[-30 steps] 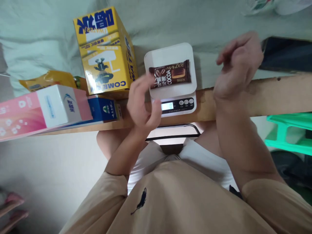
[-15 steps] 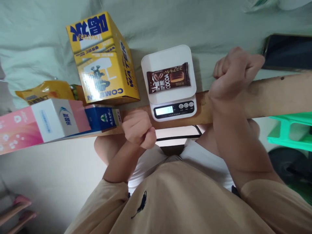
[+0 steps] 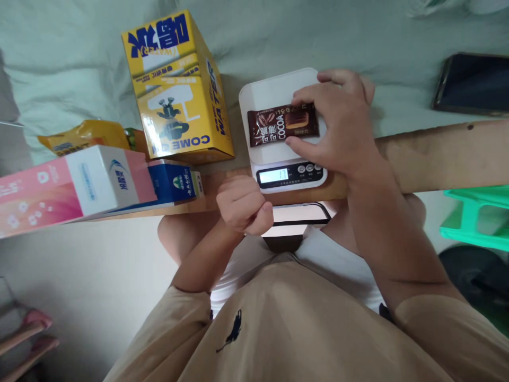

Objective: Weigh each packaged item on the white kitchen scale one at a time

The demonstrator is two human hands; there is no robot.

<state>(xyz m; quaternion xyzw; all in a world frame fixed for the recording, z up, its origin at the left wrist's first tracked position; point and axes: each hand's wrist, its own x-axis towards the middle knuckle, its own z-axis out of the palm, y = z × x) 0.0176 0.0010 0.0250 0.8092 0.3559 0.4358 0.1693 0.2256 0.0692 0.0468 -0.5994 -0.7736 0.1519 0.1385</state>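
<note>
Cocoa packet (image 3: 284, 123) lay on white scale (image 3: 274, 93). Your right hand (image 3: 338, 122) straddled packet from three o'clock, thumb and fingers apart; contact couldn't be told. Your left hand (image 3: 244, 206), at seven, was curled in fist. Step looked like gripping packet; next move seemed to call for pinching both long edges. Scale overlapped green cloth (image 3: 278, 32) and wooden board (image 3: 429, 151). Yellow box (image 3: 178, 90) between nine and ten; green stool (image 3: 473, 228) at four, on floor.

Cocoa packet (image 3: 270, 127) on scale (image 3: 274, 93) (display (image 3: 273, 176) lit), right hand (image 3: 342, 119) spread around it, left hand (image 3: 243, 201) fisted
</note>
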